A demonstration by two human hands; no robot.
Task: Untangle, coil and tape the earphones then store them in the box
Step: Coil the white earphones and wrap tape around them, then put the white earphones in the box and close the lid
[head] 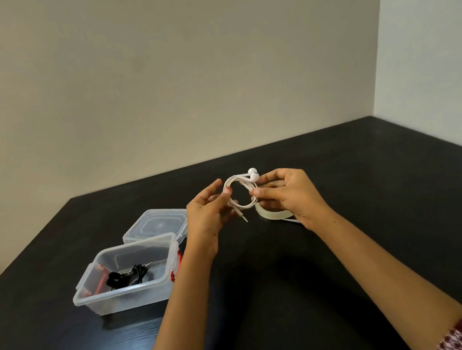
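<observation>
On the black table (376, 182), the open box (92, 299) at lower left already holds a black pair (125, 277). At mid-frame the left hand (204, 212) and right hand (290, 195) each pinch a side of the coiled white earphones (240, 191), just beside the tape roll (274, 215). Taping and storing look undone.

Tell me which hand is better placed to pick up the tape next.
Probably the right. The right hand pinches the earphone coil directly beside the tape roll, whose loose end trails past its wrist. The left hand holds the coil's other side, nearer the box.
</observation>
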